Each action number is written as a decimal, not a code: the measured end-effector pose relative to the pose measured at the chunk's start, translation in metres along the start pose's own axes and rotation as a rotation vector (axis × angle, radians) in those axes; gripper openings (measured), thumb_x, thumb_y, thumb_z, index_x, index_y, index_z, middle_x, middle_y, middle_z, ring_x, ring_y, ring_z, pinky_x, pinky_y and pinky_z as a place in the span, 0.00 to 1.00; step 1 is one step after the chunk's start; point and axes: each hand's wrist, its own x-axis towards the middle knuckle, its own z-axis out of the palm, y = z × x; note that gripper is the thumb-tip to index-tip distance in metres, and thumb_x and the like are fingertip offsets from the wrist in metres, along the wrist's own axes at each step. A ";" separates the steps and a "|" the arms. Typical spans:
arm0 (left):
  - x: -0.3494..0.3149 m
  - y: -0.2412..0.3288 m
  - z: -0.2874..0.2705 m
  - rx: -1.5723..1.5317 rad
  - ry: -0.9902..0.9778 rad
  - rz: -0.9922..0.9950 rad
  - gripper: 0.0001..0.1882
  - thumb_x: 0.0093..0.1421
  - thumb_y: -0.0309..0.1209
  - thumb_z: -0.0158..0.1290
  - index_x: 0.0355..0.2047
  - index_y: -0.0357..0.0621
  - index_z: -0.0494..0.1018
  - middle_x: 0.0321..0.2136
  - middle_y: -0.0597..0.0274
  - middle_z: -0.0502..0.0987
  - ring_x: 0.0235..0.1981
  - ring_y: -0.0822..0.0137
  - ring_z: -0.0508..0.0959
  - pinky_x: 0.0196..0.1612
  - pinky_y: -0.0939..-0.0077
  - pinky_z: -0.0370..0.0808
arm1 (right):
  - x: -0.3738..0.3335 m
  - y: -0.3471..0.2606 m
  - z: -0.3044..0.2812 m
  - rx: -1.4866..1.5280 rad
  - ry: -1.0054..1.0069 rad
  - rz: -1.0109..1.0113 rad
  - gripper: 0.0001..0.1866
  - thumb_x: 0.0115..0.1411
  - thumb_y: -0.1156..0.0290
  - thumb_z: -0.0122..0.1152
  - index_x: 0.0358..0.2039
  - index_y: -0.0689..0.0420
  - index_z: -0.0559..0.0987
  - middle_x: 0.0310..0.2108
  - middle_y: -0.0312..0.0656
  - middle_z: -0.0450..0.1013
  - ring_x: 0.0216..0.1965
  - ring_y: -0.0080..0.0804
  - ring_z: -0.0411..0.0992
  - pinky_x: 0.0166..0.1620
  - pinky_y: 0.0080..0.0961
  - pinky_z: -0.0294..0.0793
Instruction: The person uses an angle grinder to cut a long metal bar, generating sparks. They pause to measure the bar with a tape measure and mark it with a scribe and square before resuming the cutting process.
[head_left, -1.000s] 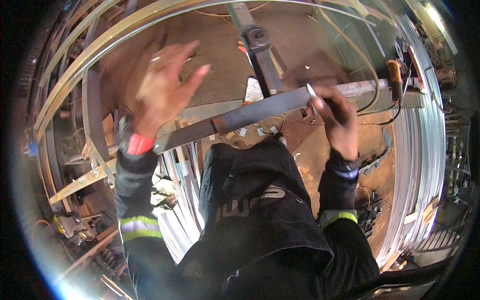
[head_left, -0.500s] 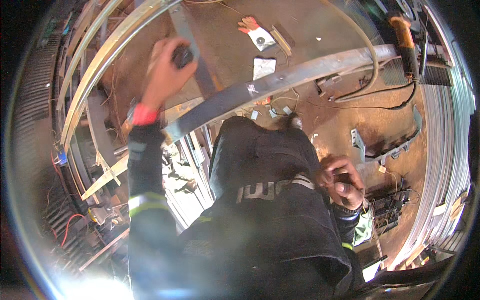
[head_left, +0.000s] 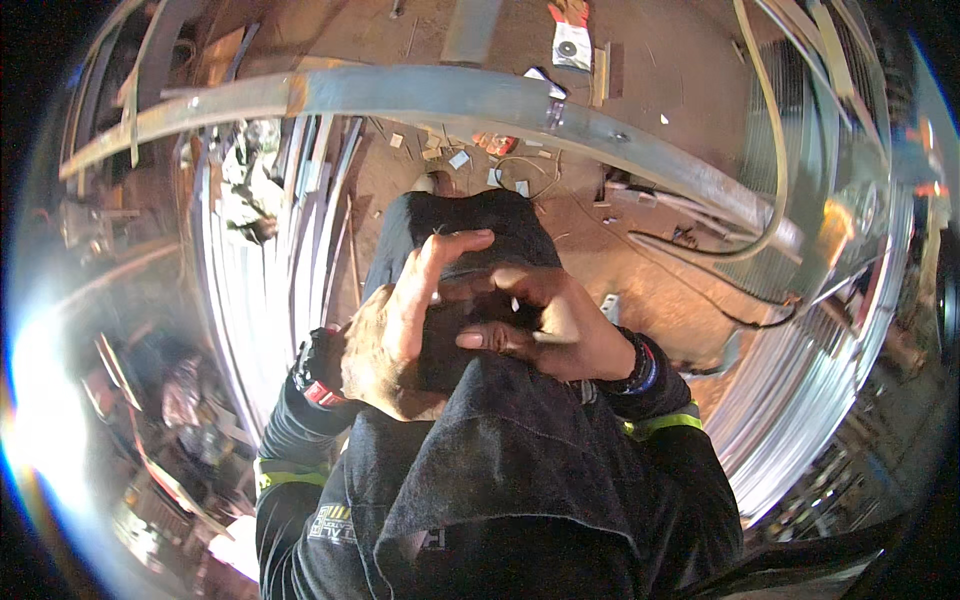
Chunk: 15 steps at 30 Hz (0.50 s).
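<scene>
Both my hands meet over the dark cloth of my lap. The left hand (head_left: 390,330) curves round from the left, one finger stretched along the top toward the right. From the other side my right hand (head_left: 565,325) has its fingers bent, with thumb and fingertips reaching toward the left palm. The space between them is dark and merges with my dark clothing, so whatever they hold cannot be made out. Just beyond my knees a long grey steel beam (head_left: 430,92) runs across.
An orange and white work glove (head_left: 570,35) with a round grey disc lies beyond the beam. Long metal bars (head_left: 300,220) stand out brightly on the left, and more metal lengths (head_left: 830,390) line the right. A hose (head_left: 775,190) loops at the right. Small offcuts (head_left: 459,159) litter the floor.
My left hand has come back from far left, where it held a round black thing, to my lap. My right hand has moved left to meet it. The view has turned.
</scene>
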 end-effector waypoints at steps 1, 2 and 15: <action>-0.005 0.002 0.001 0.052 0.021 -0.018 0.62 0.44 0.43 0.69 0.70 0.34 0.41 0.65 0.38 0.56 0.61 0.39 0.66 0.53 0.52 0.75 | 0.004 0.000 0.000 -0.028 -0.041 0.040 0.21 0.58 0.69 0.70 0.50 0.63 0.78 0.44 0.45 0.78 0.44 0.30 0.76 0.48 0.30 0.74; -0.009 0.005 -0.001 0.102 0.031 -0.037 0.62 0.45 0.46 0.68 0.70 0.33 0.42 0.64 0.38 0.56 0.58 0.40 0.68 0.52 0.54 0.76 | 0.008 0.001 0.001 -0.054 -0.071 0.080 0.20 0.58 0.69 0.71 0.48 0.63 0.78 0.43 0.44 0.78 0.44 0.28 0.75 0.48 0.29 0.73; 0.011 0.029 -0.102 0.668 -0.421 -0.154 0.27 0.60 0.33 0.59 0.57 0.36 0.67 0.48 0.44 0.75 0.43 0.50 0.79 0.47 0.61 0.76 | 0.001 -0.006 0.000 -0.126 0.596 -0.137 0.12 0.60 0.67 0.69 0.37 0.58 0.74 0.30 0.33 0.71 0.34 0.22 0.69 0.37 0.22 0.69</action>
